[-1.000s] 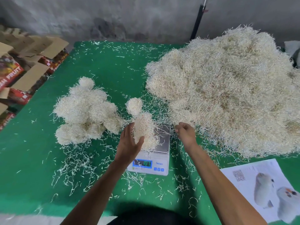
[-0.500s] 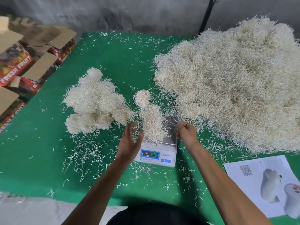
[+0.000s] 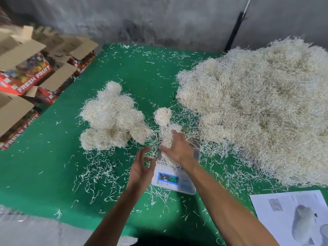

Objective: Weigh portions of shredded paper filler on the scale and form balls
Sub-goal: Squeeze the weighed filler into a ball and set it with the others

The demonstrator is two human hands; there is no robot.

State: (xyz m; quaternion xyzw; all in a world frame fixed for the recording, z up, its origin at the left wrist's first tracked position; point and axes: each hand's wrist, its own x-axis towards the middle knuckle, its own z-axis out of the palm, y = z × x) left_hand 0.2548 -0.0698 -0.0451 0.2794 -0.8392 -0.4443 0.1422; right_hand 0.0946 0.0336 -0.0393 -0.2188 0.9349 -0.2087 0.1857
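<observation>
Head view, looking down past my forearms, with the small white digital scale (image 3: pixel 174 180) as my landmark. Far left of the scale, off the edge of the green felt-covered surface (image 3: pixel 44 166), stand open cardboard boxes printed "FRESH FRUIT" (image 3: pixel 26 75). Nearer, still left of the scale, sits a cluster of finished cream balls of shredded paper (image 3: pixel 113 119), with loose strands scattered over the felt around it. My left hand (image 3: pixel 142 166) hovers just beside the scale's left edge, palm turned inward, fingers loosely curled and gripping nothing, only stray strands near the fingertips. On the scale's pan lies the elongated cream portion of shredded paper filler (image 3: pixel 167 139), and my right hand (image 3: pixel 179 150) lies over it, thumb and fingers wrapped round it. Just behind the scale rests a single small round paper ball (image 3: pixel 162 115). The scale's lit display shows digits, blurred. Right of the scale rises the big heap of loose cream shredded paper (image 3: pixel 257 107). Near right of the scale, a white printed sheet with a QR code (image 3: pixel 284 206) lies flat.
</observation>
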